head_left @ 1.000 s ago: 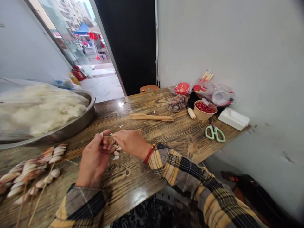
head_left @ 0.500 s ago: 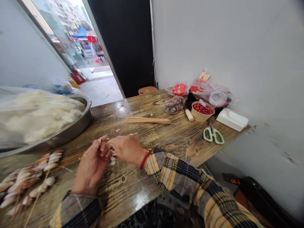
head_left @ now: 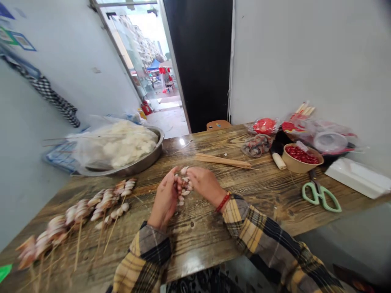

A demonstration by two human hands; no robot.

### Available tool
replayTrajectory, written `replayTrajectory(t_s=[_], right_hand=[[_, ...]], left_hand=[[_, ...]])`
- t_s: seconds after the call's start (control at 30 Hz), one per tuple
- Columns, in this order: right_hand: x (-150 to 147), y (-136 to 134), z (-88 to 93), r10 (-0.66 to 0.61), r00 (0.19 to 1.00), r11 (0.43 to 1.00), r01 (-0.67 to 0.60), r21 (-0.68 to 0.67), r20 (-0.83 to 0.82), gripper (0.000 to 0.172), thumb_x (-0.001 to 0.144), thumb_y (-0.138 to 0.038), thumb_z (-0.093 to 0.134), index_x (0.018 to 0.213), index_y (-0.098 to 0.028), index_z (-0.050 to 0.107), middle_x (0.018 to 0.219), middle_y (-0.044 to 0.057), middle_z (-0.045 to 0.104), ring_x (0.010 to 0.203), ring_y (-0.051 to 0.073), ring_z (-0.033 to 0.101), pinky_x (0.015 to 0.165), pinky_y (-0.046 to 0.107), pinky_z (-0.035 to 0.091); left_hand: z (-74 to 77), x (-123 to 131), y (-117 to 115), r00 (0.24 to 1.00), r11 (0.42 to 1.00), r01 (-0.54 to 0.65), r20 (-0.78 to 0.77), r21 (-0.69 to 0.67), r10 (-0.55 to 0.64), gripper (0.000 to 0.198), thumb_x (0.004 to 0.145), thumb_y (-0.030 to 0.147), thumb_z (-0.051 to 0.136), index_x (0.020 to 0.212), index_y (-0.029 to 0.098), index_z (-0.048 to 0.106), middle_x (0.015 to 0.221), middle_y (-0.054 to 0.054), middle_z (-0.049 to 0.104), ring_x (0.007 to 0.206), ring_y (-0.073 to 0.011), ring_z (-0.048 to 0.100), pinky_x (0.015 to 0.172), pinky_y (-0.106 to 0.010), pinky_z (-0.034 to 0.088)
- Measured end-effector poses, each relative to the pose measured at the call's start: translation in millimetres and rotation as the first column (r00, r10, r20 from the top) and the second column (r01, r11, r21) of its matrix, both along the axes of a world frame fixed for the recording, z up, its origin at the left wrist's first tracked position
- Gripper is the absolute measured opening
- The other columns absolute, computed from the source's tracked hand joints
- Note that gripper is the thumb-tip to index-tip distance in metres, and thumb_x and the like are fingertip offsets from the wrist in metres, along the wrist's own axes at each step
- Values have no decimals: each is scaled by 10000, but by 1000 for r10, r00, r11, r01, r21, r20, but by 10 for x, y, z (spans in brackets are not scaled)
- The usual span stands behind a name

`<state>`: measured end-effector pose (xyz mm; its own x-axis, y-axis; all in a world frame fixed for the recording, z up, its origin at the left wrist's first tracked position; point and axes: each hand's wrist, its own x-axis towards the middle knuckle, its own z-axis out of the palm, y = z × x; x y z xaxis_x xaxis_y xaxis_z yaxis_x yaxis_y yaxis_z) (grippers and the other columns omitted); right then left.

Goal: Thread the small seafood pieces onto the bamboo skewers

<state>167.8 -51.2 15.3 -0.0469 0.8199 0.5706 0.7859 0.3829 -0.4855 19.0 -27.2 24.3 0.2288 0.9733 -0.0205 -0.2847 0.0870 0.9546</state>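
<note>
Head view: left hand (head_left: 165, 199) and right hand (head_left: 205, 184) curl shut together on pale pieces (head_left: 184, 188), just over the tabletop (head_left: 195, 240).
Done: loaded skewers (head_left: 104, 201) lie to their left.
Left: bare sticks (head_left: 224, 160) beyond the right hand; heaped pan (head_left: 154, 151) beyond the left.

Pale pieces (head_left: 184, 186), pink-white, bunched in short row, just above wooden table (head_left: 198, 232).

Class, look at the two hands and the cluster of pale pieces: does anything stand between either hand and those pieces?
Nothing visible does. The left hand and the right hand hold the pale pieces between their fingers, over the table. The bare skewers lie farther back, clear of them.
</note>
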Motion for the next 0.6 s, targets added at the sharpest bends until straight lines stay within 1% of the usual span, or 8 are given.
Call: replayTrajectory(t_s=[0.07,0.17,0.23,0.3,0.4,0.47,0.53,0.6], right_hand=[[114,41,-56,-53,997,999,53,2,-61,278,980,-228,391,896,-187,652,875,53,699,830,169,628,744,256,438],[265,98,-133,-98,982,994,103,25,-159,270,973,-273,409,988,-197,668,942,60,716,886,191,648,804,287,463],[320,114,-161,-103,982,993,110,35,-161,273,963,-281,420,990,-194,677,974,71,720,915,210,654,824,311,474],[337,105,-171,-109,986,993,115,41,-126,271,956,-280,429,992,-193,684,986,78,723,926,222,658,829,323,478],[324,76,-180,-116,992,992,119,47,-57,262,952,-283,445,999,-195,687,984,76,727,926,223,663,823,316,476],[313,66,-192,-120,992,992,121,46,-28,258,953,-281,448,1003,-197,686,975,71,729,912,219,667,809,305,474],[307,66,-203,-128,992,991,128,42,-15,256,954,-276,446,1004,-200,685,969,68,729,902,216,669,800,299,471],[302,70,-211,-129,992,991,130,37,-12,253,953,-273,448,995,-199,686,968,69,729,904,215,667,803,296,467]], left_hand=[[-13,-72,46,997,997,-73,-19,20,73,452,730,409,687,1112,178,617,689,27,547,546,-75,441,472,-182,339],[-72,-165,125,975,974,-209,-60,91,214,335,732,372,667,982,153,631,687,21,546,538,-66,448,473,-173,334],[-114,-196,162,961,960,-253,-84,117,263,276,746,366,644,919,152,624,702,15,553,533,-67,458,470,-178,332],[-142,-201,178,953,955,-257,-128,146,276,246,752,356,636,893,155,622,721,7,568,540,-74,472,471,-184,332],[-178,-184,187,932,950,-211,-244,230,266,204,775,324,611,887,156,639,738,-5,591,569,-97,491,498,-205,357],[-208,-170,193,900,934,-146,-348,326,262,166,792,284,587,873,154,654,759,-20,611,630,-124,525,568,-231,402],[-240,-156,189,842,892,-29,-470,450,265,137,796,236,578,859,153,667,812,-41,631,732,-155,561,673,-266,432],[-261,-139,166,754,820,146,-599,554,270,142,815,215,562,867,155,679,862,-61,634,814,-178,566,750,-298,431]])
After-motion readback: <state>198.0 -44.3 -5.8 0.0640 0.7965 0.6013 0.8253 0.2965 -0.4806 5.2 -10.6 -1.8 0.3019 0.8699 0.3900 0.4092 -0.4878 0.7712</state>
